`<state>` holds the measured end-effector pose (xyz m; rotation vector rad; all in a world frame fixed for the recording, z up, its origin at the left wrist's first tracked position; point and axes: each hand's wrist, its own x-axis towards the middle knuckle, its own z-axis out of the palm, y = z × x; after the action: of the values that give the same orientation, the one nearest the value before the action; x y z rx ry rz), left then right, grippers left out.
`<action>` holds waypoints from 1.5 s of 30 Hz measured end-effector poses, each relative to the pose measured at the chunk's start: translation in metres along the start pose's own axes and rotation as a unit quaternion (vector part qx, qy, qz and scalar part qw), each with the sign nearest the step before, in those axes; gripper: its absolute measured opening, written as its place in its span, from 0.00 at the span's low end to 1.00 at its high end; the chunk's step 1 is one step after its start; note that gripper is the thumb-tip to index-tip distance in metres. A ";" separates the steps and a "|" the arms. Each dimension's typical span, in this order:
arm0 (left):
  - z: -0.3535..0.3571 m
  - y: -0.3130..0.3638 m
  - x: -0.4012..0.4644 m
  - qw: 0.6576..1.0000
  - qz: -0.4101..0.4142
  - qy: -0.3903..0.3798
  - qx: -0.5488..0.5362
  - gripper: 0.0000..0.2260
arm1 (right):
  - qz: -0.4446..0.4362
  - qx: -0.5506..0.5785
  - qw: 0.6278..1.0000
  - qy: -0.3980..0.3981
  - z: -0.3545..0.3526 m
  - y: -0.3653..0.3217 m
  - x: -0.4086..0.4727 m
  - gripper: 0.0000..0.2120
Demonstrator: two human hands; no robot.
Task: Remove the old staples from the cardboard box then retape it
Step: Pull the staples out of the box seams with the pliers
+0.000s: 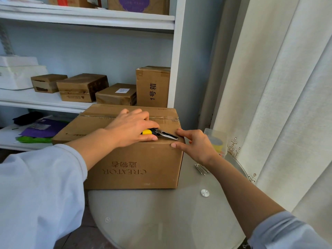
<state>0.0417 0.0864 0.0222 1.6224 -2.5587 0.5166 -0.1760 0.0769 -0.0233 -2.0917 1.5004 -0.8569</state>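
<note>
Right hand spread on box corner; left hand grips pliers, tip probably touching top edge.

You are in a domestic room used for storing and packing parcels. White built-in wooden shelving against a pale blue wall carries several small taped brown cardboard cartons, one upright carton printed "1号箱", and white foam packaging. A round frosted-glass table with a metal fixing stud stands beside a long cream fabric curtain, which indicates a home.
</note>
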 end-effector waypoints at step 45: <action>0.012 0.005 -0.004 0.999 -0.028 0.010 -0.035 0.20 | -0.024 -0.039 0.998 -0.035 -0.012 -0.002 0.005 0.25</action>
<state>0.0402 0.0882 0.0081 1.6525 -2.4792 0.4311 -0.1822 0.0732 -0.0121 -2.1996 1.4745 -0.7450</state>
